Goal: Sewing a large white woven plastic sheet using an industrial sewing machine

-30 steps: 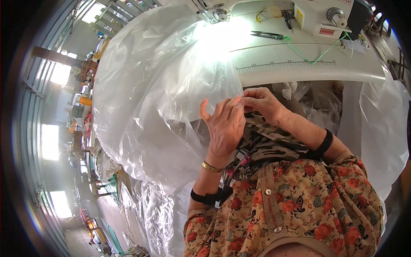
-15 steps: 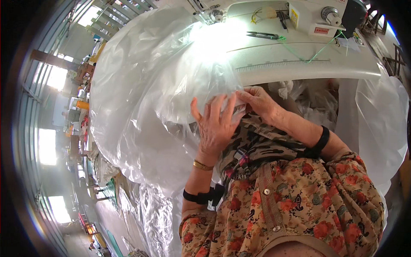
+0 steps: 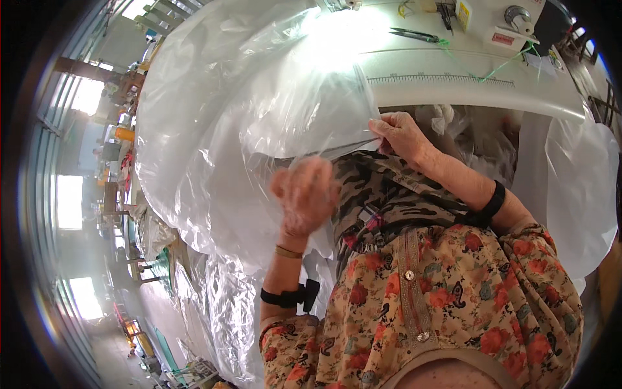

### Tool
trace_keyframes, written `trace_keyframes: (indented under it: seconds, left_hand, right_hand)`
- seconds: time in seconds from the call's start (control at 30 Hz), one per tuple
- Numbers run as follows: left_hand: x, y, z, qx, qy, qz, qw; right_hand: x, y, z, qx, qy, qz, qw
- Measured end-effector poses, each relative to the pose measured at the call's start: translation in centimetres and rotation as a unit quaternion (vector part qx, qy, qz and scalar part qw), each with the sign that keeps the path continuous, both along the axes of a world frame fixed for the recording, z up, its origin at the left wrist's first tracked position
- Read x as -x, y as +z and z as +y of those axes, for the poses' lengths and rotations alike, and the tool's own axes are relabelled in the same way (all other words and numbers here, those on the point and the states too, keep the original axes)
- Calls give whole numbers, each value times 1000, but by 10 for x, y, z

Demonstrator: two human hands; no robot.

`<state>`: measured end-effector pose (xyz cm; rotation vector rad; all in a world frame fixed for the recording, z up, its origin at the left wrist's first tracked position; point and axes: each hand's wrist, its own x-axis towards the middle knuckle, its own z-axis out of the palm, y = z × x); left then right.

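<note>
A large sheet of clear plastic film [image 3: 194, 149] spreads in loose folds over my left side and up to the bright lamp glow at the sewing machine. My right hand [image 3: 403, 141] pinches the near right edge of this film between thumb and fingers, just below the machine bed's front edge. My left hand [image 3: 304, 196], smeared by motion, is by the film's near edge, left of my right hand; its fingers are too blurred to read. Beneath both hands lies a camouflage-patterned cloth [image 3: 389, 188] on my lap.
The white sewing machine bed [image 3: 453, 97] carries a printed ruler scale, black thread snips [image 3: 414, 35] and a green cord [image 3: 483, 79]. Its machine body [image 3: 512, 23] stands at the upper right. Plastic scraps [image 3: 479, 146] lie beneath the bed. More film [image 3: 576, 188] hangs at the right.
My left hand has come away from the film near my right hand, moving left and toward me. The film's near edge is now drawn straighter, with my right hand still pinching it.
</note>
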<state>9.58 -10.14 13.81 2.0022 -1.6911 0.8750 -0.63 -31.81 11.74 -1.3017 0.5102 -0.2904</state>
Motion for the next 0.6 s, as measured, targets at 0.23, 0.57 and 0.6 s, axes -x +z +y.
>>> trace_keyframes:
  seconds: [0.23, 0.57, 0.6]
  left_hand:
    - [37, -52, -61, -86, -206, 696, 682]
    - [42, -56, -108, 258, -290, 889, 244]
    - [41, -53, -110, 294, -287, 879, 242]
  right_hand:
    - [10, 7, 0, 183, 36, 6, 982]
    - [17, 19, 7, 620, 1, 92, 779]
    - [17, 22, 7, 616, 11, 98, 782]
